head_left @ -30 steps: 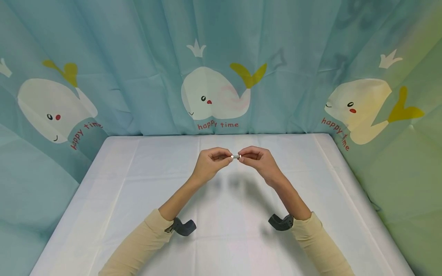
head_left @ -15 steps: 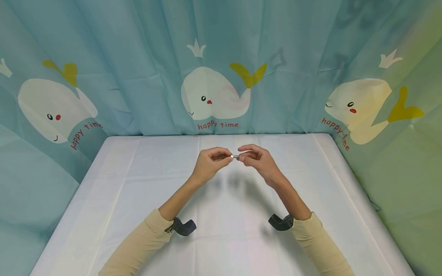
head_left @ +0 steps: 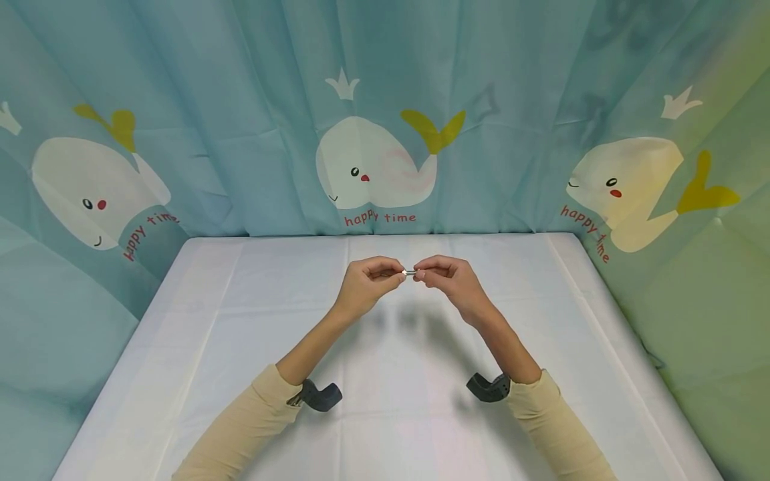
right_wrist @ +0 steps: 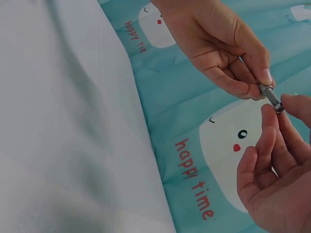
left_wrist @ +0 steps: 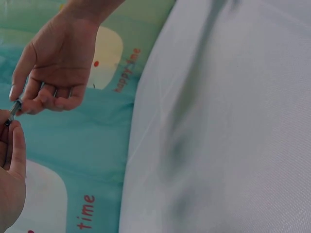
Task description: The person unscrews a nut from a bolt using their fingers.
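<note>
Above the far part of the table, a small silver bolt (head_left: pixel 411 272) lies level between both hands. My left hand (head_left: pixel 365 284) pinches its head end between thumb and fingers. At the other end, my right hand (head_left: pixel 452 279) has thumb and fingertips on a small nut (right_wrist: pixel 278 107), best seen in the right wrist view. Bare threaded shank (right_wrist: pixel 272 98) shows between the two hands there. In the left wrist view the bolt (left_wrist: pixel 13 112) is at the left edge, partly covered by fingers.
A white cloth covers the table (head_left: pixel 397 401). Blue-green curtains (head_left: pixel 252 167) with printed whales stand behind it and on both sides. A black curved mount (head_left: pixel 322 395) sits at the left wrist and another mount (head_left: pixel 488 387) at the right.
My right fingers lift off the nut end half a second ago and are now closed on it again. The left hand and the bolt stay in place.
</note>
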Tool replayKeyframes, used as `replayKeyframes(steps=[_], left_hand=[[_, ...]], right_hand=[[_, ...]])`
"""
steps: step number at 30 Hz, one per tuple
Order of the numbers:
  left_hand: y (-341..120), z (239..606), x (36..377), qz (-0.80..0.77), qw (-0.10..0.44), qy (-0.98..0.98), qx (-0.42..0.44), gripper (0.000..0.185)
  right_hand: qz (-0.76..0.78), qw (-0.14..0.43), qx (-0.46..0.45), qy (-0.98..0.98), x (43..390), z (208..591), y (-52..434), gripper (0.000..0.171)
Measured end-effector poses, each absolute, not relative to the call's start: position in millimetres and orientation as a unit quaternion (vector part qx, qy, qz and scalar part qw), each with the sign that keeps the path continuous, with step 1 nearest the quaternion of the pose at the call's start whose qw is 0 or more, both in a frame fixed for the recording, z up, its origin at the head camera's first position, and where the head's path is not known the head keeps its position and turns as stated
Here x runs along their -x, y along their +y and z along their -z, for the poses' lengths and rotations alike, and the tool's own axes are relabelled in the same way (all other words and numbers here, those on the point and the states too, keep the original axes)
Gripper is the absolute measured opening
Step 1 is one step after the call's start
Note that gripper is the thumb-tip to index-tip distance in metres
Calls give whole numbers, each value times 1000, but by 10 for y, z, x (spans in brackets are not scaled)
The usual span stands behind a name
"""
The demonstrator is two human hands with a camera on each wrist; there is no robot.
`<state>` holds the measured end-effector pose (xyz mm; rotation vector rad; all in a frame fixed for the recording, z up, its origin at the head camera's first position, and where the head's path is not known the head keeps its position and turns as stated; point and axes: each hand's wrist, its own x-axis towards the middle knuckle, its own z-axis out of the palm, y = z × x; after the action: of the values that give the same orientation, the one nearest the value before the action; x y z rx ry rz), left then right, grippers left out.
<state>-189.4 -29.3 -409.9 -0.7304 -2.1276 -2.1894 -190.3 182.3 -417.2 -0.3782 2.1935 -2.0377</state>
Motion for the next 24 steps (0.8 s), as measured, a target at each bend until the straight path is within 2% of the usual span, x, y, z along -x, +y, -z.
replayKeyframes(steps=[9,15,24], left_hand=[[-301,4244,1978,697,8,-676,239,10],[-297,4089,1892,697,3,-678,233,10],[-296,3989,1823,695,12,-678,239,9]], right_hand=[[687,55,142,711,1883,4156,1817,23],[691,53,151,705,1883,4160,1819,30],[677,63,128,722,1880,4168,1815,26]])
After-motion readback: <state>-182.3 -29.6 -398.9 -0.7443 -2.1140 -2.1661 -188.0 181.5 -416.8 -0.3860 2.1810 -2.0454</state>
